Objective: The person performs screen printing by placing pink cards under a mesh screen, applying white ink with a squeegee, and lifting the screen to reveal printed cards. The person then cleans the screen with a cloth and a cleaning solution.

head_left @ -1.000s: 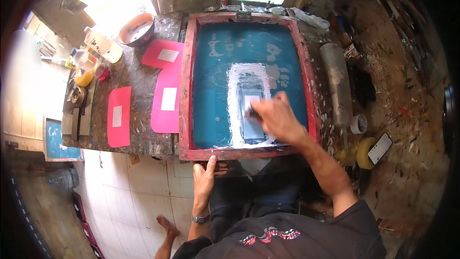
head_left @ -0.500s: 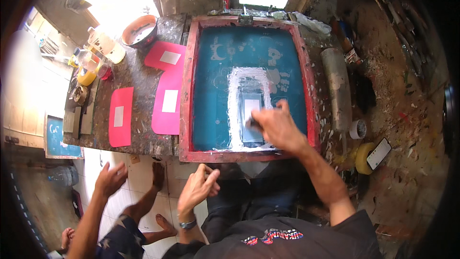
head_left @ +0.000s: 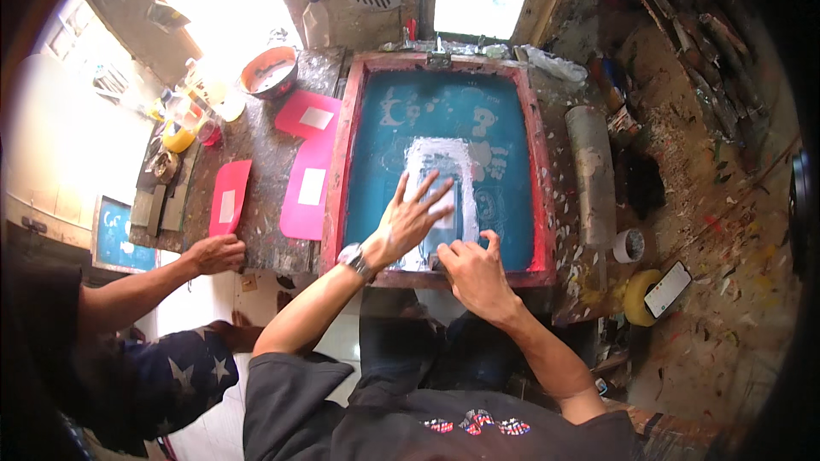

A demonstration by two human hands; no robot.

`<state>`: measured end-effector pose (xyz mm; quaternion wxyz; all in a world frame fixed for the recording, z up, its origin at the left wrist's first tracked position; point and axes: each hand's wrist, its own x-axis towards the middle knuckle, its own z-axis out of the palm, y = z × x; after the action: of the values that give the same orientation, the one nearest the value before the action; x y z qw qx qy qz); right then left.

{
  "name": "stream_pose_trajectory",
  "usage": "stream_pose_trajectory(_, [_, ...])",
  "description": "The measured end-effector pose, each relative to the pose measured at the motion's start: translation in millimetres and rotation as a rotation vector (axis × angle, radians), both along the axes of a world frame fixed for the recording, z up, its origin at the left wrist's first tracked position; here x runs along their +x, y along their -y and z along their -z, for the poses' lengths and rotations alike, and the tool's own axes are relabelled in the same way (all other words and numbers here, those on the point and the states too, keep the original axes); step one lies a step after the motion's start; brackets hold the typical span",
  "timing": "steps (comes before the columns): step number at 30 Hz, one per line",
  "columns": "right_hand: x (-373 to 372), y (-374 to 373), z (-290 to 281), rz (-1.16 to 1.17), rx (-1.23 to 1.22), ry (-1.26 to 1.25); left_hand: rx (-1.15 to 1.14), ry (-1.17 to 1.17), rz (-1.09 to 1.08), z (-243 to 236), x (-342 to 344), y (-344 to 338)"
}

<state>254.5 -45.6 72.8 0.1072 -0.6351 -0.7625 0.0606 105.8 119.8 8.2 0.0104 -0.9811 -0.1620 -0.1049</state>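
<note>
A screen-printing frame (head_left: 342, 171) of red-painted wood holds a blue mesh (head_left: 376, 154). White ink (head_left: 466, 172) lies on the mesh in an upside-down U around a pale rectangular area. Over the left part of this ink, my left hand (head_left: 410, 220) is spread, fingers apart and nothing in them. Near the front edge of the frame my right hand (head_left: 472, 269) is closed on a small dark squeegee (head_left: 437, 263), mostly hidden by the fingers.
Pink sheets with white rectangles, one a pink sheet (head_left: 229, 196) touched by a co-worker's hand (head_left: 218, 253), lie left. Beyond them stands an orange-rimmed bowl (head_left: 270, 72). At right are a grey cylinder (head_left: 589, 175), a tape roll (head_left: 629, 245) and a phone (head_left: 668, 288).
My left hand has come up from below the frame onto the mesh and spread. My right hand has drawn the squeegee toward me. The co-worker's hand has reached the pink sheet.
</note>
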Motion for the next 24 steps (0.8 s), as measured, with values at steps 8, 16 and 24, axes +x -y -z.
stream_pose_trajectory(8, [-1.0,0.6,1.6,0.038,0.053,-0.043,0.06,-0.139,0.031,-23.8,13.4,-1.2])
stream_pose_trajectory(16, [-2.0,-1.3,-4.3,0.055,0.004,-0.057,-0.027,-0.254,0.1,-19.0,12.1,-7.3])
stream_pose_trajectory(24, [5.9,-10.5,-6.9,0.062,-0.088,-0.067,-0.124,-0.072,0.0,-12.7,19.9,-24.9])
